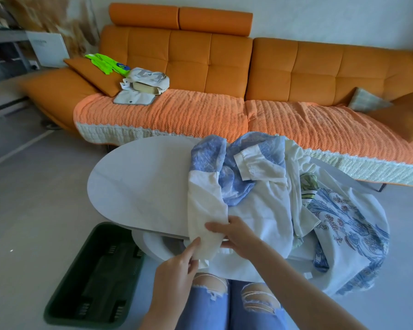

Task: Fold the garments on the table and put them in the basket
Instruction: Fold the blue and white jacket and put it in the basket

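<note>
A white and blue garment [246,186] lies crumpled on the right half of the oval grey table [138,182]. One white sleeve hangs over the near edge. My right hand [234,234] grips that sleeve from the right, thumb on top. My left hand [179,265] pinches the sleeve's lower end below the table edge. A white cloth with a blue floral print [351,229] and a pale green garment [309,184] lie heaped to the right. The dark green basket [96,279] stands on the floor at lower left, with nothing in it.
An orange sofa [272,67] with an orange cover runs behind the table, with a bag, a pouch and a bright green item on its left seat. Grey floor surrounds the table. My knees in torn blue jeans [227,303] are under the near edge.
</note>
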Motion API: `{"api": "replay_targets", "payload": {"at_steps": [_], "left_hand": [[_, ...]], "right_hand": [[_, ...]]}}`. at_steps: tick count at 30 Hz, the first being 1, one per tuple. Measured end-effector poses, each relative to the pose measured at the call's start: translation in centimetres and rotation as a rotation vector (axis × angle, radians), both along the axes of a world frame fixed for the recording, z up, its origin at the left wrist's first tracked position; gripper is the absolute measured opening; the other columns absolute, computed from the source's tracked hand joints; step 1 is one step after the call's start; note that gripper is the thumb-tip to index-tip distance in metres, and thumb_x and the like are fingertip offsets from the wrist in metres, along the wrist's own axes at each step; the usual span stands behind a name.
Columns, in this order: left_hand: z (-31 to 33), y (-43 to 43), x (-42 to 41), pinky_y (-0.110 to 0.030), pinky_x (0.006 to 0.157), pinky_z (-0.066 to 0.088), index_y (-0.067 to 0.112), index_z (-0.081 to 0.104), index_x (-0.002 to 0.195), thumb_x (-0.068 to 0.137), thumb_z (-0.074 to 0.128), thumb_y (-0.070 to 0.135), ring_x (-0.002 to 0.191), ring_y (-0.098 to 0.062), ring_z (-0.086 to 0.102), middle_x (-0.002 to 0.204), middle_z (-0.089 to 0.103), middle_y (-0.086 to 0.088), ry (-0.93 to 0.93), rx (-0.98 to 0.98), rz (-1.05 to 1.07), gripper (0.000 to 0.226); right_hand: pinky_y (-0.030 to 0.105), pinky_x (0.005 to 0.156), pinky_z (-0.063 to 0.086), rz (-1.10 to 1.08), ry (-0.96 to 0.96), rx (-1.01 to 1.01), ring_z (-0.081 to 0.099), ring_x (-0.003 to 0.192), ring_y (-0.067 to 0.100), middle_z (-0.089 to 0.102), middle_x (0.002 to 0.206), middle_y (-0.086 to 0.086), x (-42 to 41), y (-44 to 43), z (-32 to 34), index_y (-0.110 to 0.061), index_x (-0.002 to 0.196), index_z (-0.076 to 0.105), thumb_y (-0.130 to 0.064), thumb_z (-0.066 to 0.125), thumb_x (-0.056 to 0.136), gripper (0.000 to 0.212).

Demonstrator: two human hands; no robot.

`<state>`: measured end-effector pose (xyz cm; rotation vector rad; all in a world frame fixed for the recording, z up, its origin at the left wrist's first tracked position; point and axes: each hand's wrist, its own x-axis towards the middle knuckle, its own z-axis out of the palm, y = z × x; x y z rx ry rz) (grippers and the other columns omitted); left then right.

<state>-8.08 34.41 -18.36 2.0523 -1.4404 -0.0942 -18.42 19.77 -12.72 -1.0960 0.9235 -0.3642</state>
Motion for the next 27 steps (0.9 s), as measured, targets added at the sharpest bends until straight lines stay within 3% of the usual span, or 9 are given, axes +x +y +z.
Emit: {"api": "replay_targets", "payload": {"at_steps": [4, 6, 9, 12, 15, 18, 21, 24, 27], "left_hand": [[0.0, 0.7, -0.4, -0.012, 0.066, 0.043, 0.049, 0.031, 0.131, 0.082, 0.069, 0.029, 0.069, 0.001, 0.057, 0.072, 0.059, 0.019, 0.222, 0.096, 0.022, 0.066], [-0.9, 0.9, 0.2, -0.013, 0.066, 0.046, 0.052, 0.032, 0.126, 0.082, 0.068, 0.031, 0.073, -0.003, 0.060, 0.079, 0.062, 0.015, 0.360, 0.102, 0.027, 0.060], [-0.8, 0.3, 1.3, -0.015, 0.072, 0.046, 0.061, 0.042, 0.114, 0.082, 0.061, 0.016, 0.088, -0.003, 0.057, 0.110, 0.059, 0.002, 0.671, 0.080, 0.063, 0.058], [0.4, -1.5, 2.4, -0.033, 0.084, 0.047, 0.027, 0.061, 0.106, 0.095, 0.051, 0.015, 0.103, -0.017, 0.056, 0.114, 0.060, -0.003, 1.359, -0.068, 0.299, 0.019], [0.9, -3.0, 2.1, -0.038, 0.077, 0.052, 0.020, 0.064, 0.106, 0.096, 0.048, 0.035, 0.097, -0.019, 0.065, 0.098, 0.072, -0.002, 1.527, 0.006, 0.224, 0.023], [0.7, -3.9, 1.5, -0.035, 0.067, 0.053, 0.011, 0.062, 0.105, 0.096, 0.048, 0.030, 0.089, -0.022, 0.066, 0.089, 0.074, -0.007, 1.657, -0.047, 0.223, 0.025], [0.7, -3.7, 1.2, -0.031, 0.052, 0.056, 0.002, 0.060, 0.099, 0.098, 0.046, 0.024, 0.074, -0.025, 0.069, 0.079, 0.073, -0.013, 1.685, -0.034, 0.279, 0.026], [0.8, -3.2, 1.4, -0.033, 0.049, 0.056, -0.001, 0.059, 0.098, 0.097, 0.043, 0.041, 0.063, -0.029, 0.070, 0.074, 0.072, -0.017, 1.579, 0.239, 0.307, 0.045], [1.0, -4.1, 3.6, -0.032, 0.055, 0.056, -0.001, 0.060, 0.109, 0.099, 0.033, 0.045, 0.062, -0.023, 0.066, 0.079, 0.068, -0.009, 1.004, 0.427, 0.315, 0.055]], "right_hand": [[0.022, 0.051, 0.050, -0.026, 0.172, -0.025, 0.065, 0.072, 0.017, 0.068, 0.086, 0.008, 0.0, 2.0, -1.4, 0.000, 0.109, 0.060, -0.026, 0.077, 0.075, 0.046], [0.021, 0.050, 0.049, -0.009, 0.163, 0.056, 0.065, 0.070, 0.017, 0.067, 0.084, 0.009, 0.1, 2.3, -1.4, 0.001, 0.105, 0.060, -0.028, 0.076, 0.076, 0.044], [0.024, 0.056, 0.052, 0.067, 0.117, 0.121, 0.065, 0.077, 0.020, 0.068, 0.092, 0.011, 0.2, 2.2, -0.9, 0.000, 0.106, 0.060, -0.020, 0.075, 0.077, 0.038], [0.024, 0.063, 0.053, 0.080, 0.066, 0.064, 0.065, 0.081, 0.017, 0.069, 0.095, 0.007, 0.5, 2.0, -0.6, -0.005, 0.102, 0.064, -0.014, 0.071, 0.080, 0.025], [0.029, 0.068, 0.056, 0.038, -0.036, 0.122, 0.068, 0.083, 0.021, 0.071, 0.094, 0.010, 1.0, 2.3, -0.9, -0.003, 0.102, 0.064, -0.011, 0.066, 0.084, 0.020], [0.033, 0.068, 0.058, -0.078, -0.113, 0.196, 0.067, 0.085, 0.026, 0.069, 0.095, 0.015, 1.4, 2.7, -1.5, 0.003, 0.103, 0.061, -0.006, 0.064, 0.085, 0.021], [0.033, 0.068, 0.058, -0.149, -0.027, 0.105, 0.067, 0.089, 0.027, 0.068, 0.099, 0.017, 1.4, 2.7, -1.4, 0.005, 0.107, 0.060, -0.011, 0.072, 0.080, 0.033], [0.024, 0.057, 0.053, -0.086, 0.278, -0.143, 0.065, 0.085, 0.020, 0.068, 0.100, 0.011, 0.9, 2.1, -1.3, -0.004, 0.105, 0.061, -0.025, 0.078, 0.074, 0.041], [0.022, 0.045, 0.047, 0.051, 0.385, -0.232, 0.064, 0.073, 0.016, 0.067, 0.093, 0.008, 0.3, 1.9, -1.8, -0.005, 0.108, 0.061, -0.032, 0.077, 0.075, 0.046]]}}
